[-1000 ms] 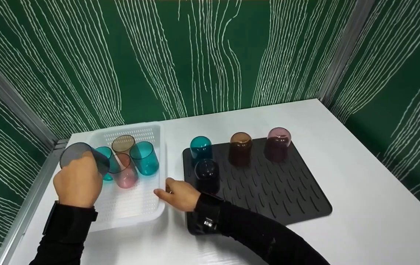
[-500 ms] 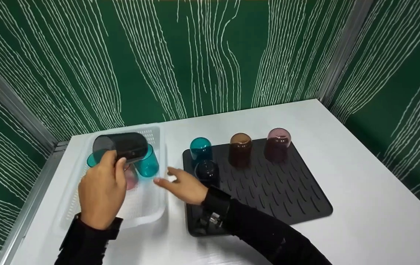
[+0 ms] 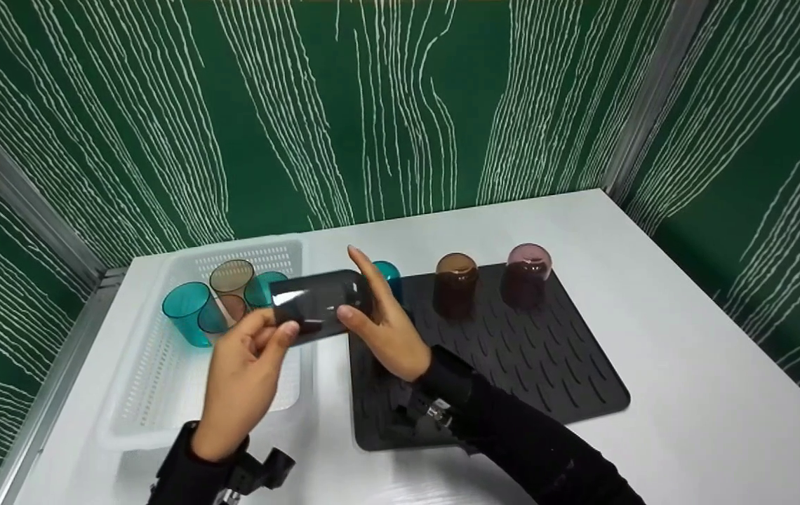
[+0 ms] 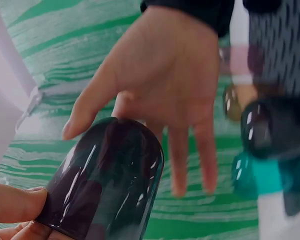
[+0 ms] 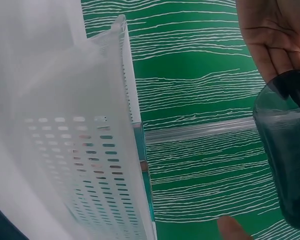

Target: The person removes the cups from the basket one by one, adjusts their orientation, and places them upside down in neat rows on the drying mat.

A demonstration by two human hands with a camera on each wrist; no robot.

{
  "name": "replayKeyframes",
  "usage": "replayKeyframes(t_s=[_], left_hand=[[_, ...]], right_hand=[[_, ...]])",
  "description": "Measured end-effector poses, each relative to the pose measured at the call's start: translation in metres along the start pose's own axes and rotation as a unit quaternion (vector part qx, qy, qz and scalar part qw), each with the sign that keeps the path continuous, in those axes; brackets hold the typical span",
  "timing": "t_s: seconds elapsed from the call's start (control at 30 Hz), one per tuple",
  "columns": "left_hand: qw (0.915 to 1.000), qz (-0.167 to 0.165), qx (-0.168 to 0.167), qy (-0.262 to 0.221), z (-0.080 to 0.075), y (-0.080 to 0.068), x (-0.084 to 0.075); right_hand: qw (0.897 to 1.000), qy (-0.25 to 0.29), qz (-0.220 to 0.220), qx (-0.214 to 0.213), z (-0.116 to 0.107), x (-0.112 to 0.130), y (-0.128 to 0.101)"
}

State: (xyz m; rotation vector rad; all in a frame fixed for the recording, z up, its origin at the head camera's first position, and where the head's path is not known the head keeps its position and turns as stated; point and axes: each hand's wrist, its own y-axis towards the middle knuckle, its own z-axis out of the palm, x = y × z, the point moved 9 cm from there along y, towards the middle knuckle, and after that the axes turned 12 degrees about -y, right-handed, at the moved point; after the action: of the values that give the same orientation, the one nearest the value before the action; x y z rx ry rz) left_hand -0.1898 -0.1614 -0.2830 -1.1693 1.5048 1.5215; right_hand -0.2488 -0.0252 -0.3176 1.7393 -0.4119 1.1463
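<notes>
My left hand (image 3: 238,386) grips a dark grey glass (image 3: 316,301) near its rim, thumb on the near side. Tipped on its side, the glass points its rounded base to the right. The right hand (image 3: 396,337) is spread around that base with fingers extended. In the left wrist view the right palm (image 4: 165,75) faces the glass, its fingers straight; whether it touches cannot be told. Below the glass, a white basket (image 3: 140,436) holds teal glasses (image 3: 186,308), an amber glass (image 3: 231,277) and a pinkish glass (image 3: 231,306), rims up.
On the right, a black ridged mat (image 3: 512,358) bears upturned teal (image 3: 390,275), amber (image 3: 456,280) and pink (image 3: 528,273) glasses along its back edge. Another dark glass (image 4: 277,127) shows in the left wrist view; the right hand covers it in the head view. Green walls enclose the white table.
My left hand has carried the dark glass rightward from the basket's left side, turning it onto its side. The right hand has moved up from beside the basket to the glass's base.
</notes>
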Motion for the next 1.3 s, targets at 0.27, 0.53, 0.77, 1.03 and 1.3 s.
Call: replayKeyframes(t_s=[0.27,0.53,0.77,1.03,1.3], left_hand=[[0.9967,-0.041,0.025,-0.066,0.027,-0.009,0.026],[0.9913,-0.040,0.043,-0.118,0.049,-0.016,0.037],[0.9927,-0.034,0.071,-0.092,0.064,-0.021,0.043],[0.9895,-0.001,0.127,0.068,0.078,-0.036,0.059],[0.9276,0.076,0.165,0.327,0.095,-0.053,0.084]], right_hand=[[0.996,-0.066,-0.019,-0.051,-0.015,0.021,-0.013],[0.983,-0.120,-0.064,-0.123,-0.036,0.030,-0.025],[0.979,-0.165,-0.055,-0.108,-0.052,0.038,-0.031],[0.959,-0.245,-0.027,-0.143,-0.105,0.051,-0.038],[0.887,-0.437,-0.048,-0.140,-0.146,0.060,-0.048]])
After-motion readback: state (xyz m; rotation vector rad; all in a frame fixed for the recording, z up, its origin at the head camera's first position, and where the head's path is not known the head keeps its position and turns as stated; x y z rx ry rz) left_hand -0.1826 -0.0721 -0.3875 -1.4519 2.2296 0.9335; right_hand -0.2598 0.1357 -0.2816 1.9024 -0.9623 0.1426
